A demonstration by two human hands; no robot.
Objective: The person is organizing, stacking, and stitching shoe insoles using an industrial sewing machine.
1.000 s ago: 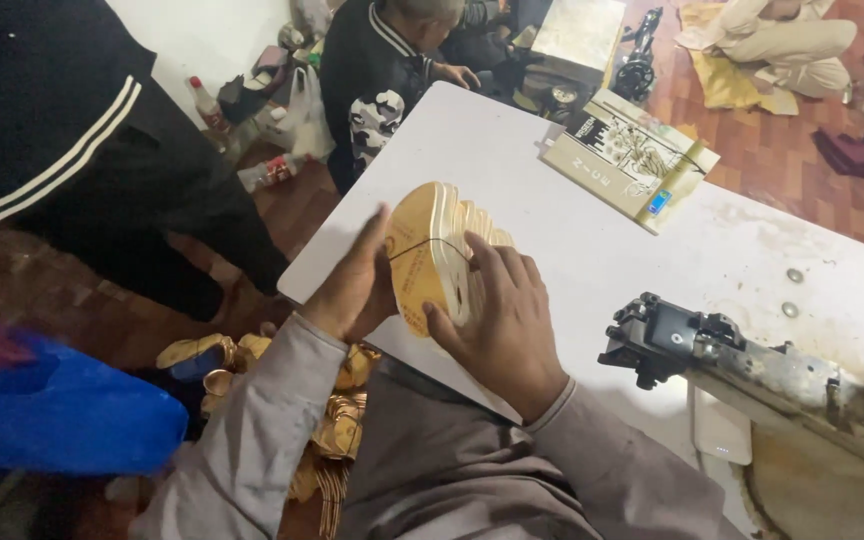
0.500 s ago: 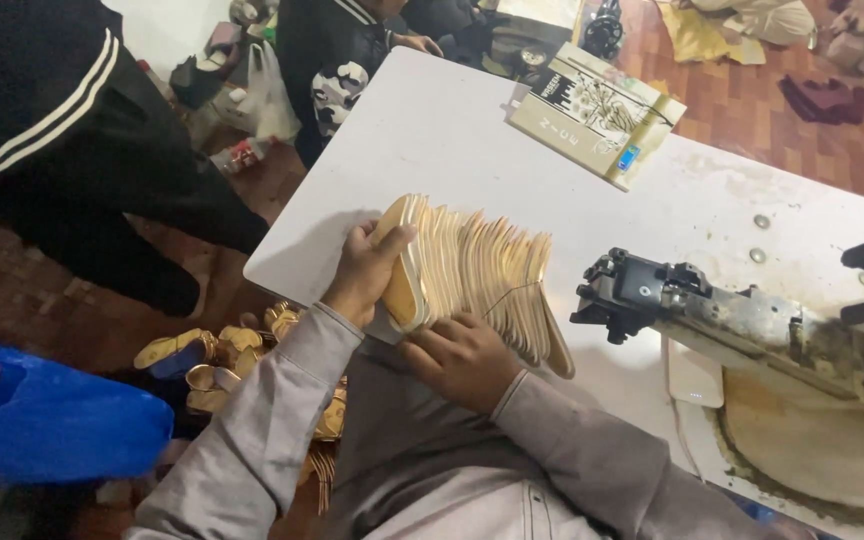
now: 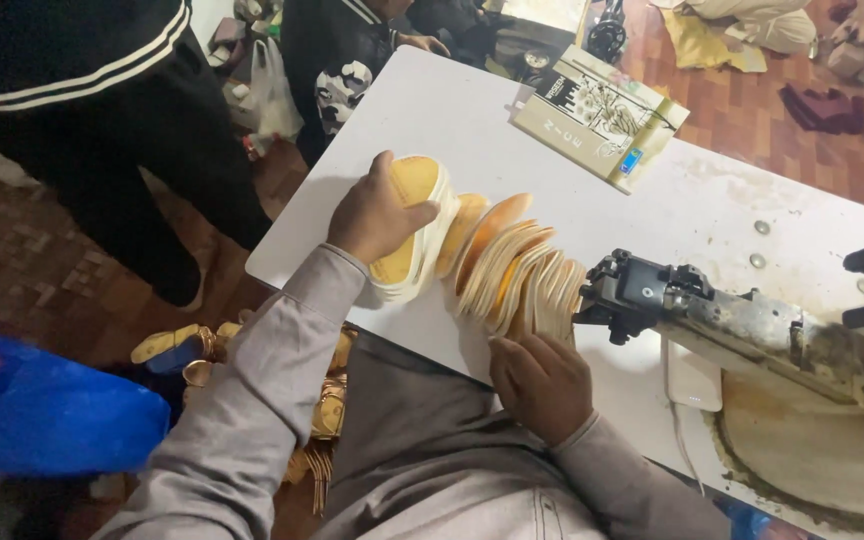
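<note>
A row of thin tan shoe insoles (image 3: pixel 512 265) stands on edge, fanned across the white table (image 3: pixel 472 110). My left hand (image 3: pixel 377 215) grips a thick bundle of insoles (image 3: pixel 414 235) at the left end of the row. My right hand (image 3: pixel 540 382) rests at the near side of the fan, fingers against the right-hand insoles, close to the head of a black and metal sewing machine (image 3: pixel 652 295). Grey sleeves cover both my arms.
A flat printed box (image 3: pixel 597 115) lies at the table's far side. A person in dark clothes (image 3: pixel 122 130) stands left of the table, another sits beyond it. Gold-coloured shoe parts (image 3: pixel 187 345) lie on the floor by a blue bag (image 3: pixel 42 415).
The compact stack held between both hands has been spread rightward into a long fan. My left hand now holds one end bundle; my right hand has dropped to the table's near edge.
</note>
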